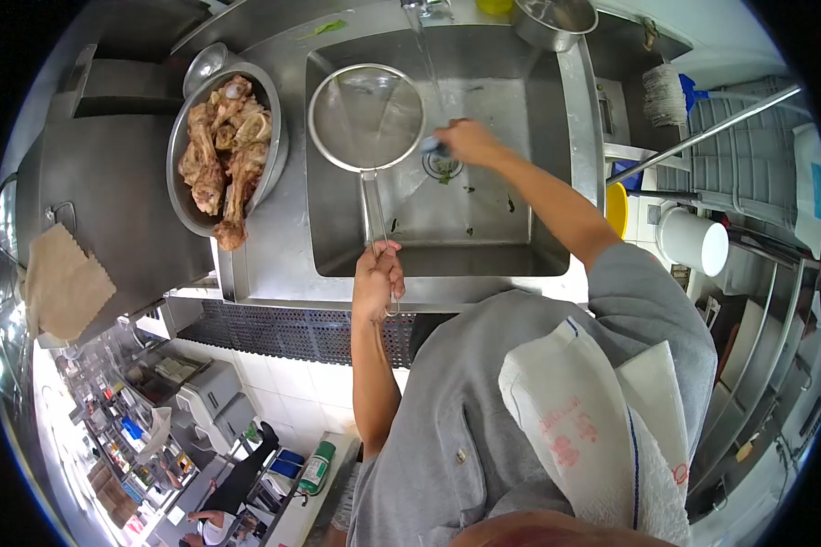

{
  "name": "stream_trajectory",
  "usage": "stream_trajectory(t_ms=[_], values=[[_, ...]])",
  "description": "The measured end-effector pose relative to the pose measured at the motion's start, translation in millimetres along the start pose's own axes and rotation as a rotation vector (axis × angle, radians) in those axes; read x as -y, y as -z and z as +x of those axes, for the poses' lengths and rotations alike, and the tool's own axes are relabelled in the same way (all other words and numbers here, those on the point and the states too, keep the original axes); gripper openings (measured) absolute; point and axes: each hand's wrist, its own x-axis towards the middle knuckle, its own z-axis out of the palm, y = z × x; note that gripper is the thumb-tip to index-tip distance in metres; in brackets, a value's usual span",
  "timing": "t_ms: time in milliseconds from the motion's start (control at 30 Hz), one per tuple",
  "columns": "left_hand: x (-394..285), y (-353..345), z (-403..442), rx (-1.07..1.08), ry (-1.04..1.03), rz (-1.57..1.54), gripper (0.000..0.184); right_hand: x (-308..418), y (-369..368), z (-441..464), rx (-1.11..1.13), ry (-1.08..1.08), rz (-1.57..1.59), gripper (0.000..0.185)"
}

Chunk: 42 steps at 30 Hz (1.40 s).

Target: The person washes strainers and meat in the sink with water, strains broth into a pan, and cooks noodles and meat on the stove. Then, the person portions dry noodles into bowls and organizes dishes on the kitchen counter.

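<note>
My left hand [379,273] is closed around the long handle of a round mesh strainer [367,170], which it holds over the left part of the steel sink [538,246]. Just right of the strainer's rim, my right hand [468,143] grips a small blue-grey pad [433,146], mostly hidden by the fingers and blurred. Water runs from the faucet [426,9] into the sink near that hand. Below it, bits of green leaf lie on the drain [442,168], and a few dark scraps are scattered over the basin floor.
Left of the sink stands a metal bowl [278,155] heaped with meaty bones [223,150]. A metal pot [555,23] sits at the back right corner. A brown cloth [68,283] hangs at far left; a white bucket [693,242] is at right. Another person [237,492] is at lower left.
</note>
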Motion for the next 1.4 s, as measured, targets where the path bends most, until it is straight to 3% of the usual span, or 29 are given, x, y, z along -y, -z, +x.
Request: stream_trajectory(t_ms=[67,100,167,200,300,333,400,467,567,600,633,700,733,800,900,933,1033,1100,1167,1200,1233,1300,1333,1400], values=[[-9.8,-5.0,-7.8,-0.199,-0.023,0.474,0.024,-21.7,0.4,-8.0,-0.233,-0.291,0.191,0.028],[7.3,-13.1,5.1,-0.165,-0.039,0.418,0.024,-53.3,18.1,-19.1,-0.403,-0.505,0.237,0.03],[20.1,-0.8,8.3,-0.533,-0.547,1.319,0.021,-68.3,32.9,-29.7,-0.723,-0.463,0.519,0.03],[9.6,-3.7,2.7,-0.567,-0.49,1.463,0.028,-63.4,46.3,-24.2,-0.729,-0.458,0.523,0.03],[14.9,-1.4,6.8,-0.505,-0.514,1.627,0.035,-55.2,66.6,-5.6,-0.599,-0.13,0.339,0.032],[20.5,4.5,9.6,-0.484,-0.597,1.612,0.042,-63.2,54.0,18.3,-0.539,-0.032,0.273,0.032],[17.1,-1.2,14.5,-0.462,-0.693,1.64,0.043,-73.7,6.9,60.1,-0.455,-0.129,0.091,0.028],[15.7,1.2,20.1,-0.451,-0.775,1.699,0.045,-25.3,8.9,57.6,-0.191,0.122,0.095,0.028],[23.5,8.8,20.5,-0.476,-0.717,1.725,0.044,15.2,14.7,32.6,-0.335,0.287,0.016,0.024],[25.7,8.2,15.4,-0.469,-0.706,1.719,0.045,-4.4,17.0,46.8,-0.217,0.049,-0.051,0.023],[27.2,5.6,13.7,-0.452,-0.709,1.723,0.045,-22.9,16.7,57.8,-0.216,0.034,-0.049,0.023],[25.2,3.9,11.7,-0.425,-0.736,1.715,0.046,-46.2,12.3,74.0,0.146,-0.239,-0.034,0.028],[22.5,7.0,15.5,-0.422,-0.748,1.722,0.046,-30.0,7.0,64.8,0.134,-0.245,-0.031,0.028],[26.1,11.8,23.8,-0.447,-0.518,1.713,0.048,16.6,-12.4,35.9,-0.082,0.347,0.304,0.029],[36.1,16.6,28.2,-0.429,-0.487,1.709,0.052,-7.4,-5.4,23.8,-0.033,0.25,0.056,0.029],[36.0,13.8,29.2,-0.417,-0.493,1.713,0.052,-27.0,-5.1,24.4,-0.172,-0.011,0.107,0.031],[39.6,1.6,37.2,-0.423,-0.607,1.717,0.05,-25.2,-22.5,7.7,-0.212,-0.18,0.19,0.033],[43.3,-0.6,49.3,-0.437,-0.59,1.696,0.052,8.0,-29.6,-17.5,-0.255,-0.061,0.174,0.032],[48.5,-0.2,45.4,-0.447,-0.624,1.67,0.054,11.3,-42.2,-31.0,-0.473,-0.015,0.232,0.029],[52.9,0.2,40.5,-0.456,-0.657,1.639,0.056,-12.1,-35.4,-23.9,-0.433,-0.246,0.245,0.028],[57.2,2.9,32.8,-0.444,-0.661,1.645,0.056,-43.0,-37.1,-19.4,-0.437,-0.258,0.248,0.028],[56.0,7.5,24.1,-0.477,-0.699,1.523,0.058,-83.1,-31.1,-12.3,-0.521,-0.494,0.183,0.03],[51.7,8.1,22.2,-0.489,-0.711,1.532,0.059,-74.7,-32.9,-13.0,-0.526,-0.493,0.191,0.03],[43.1,16.3,33.7,-0.551,-0.735,1.534,0.06,-48.5,-30.3,-25.1,-0.325,-0.201,0.412,0.032]])
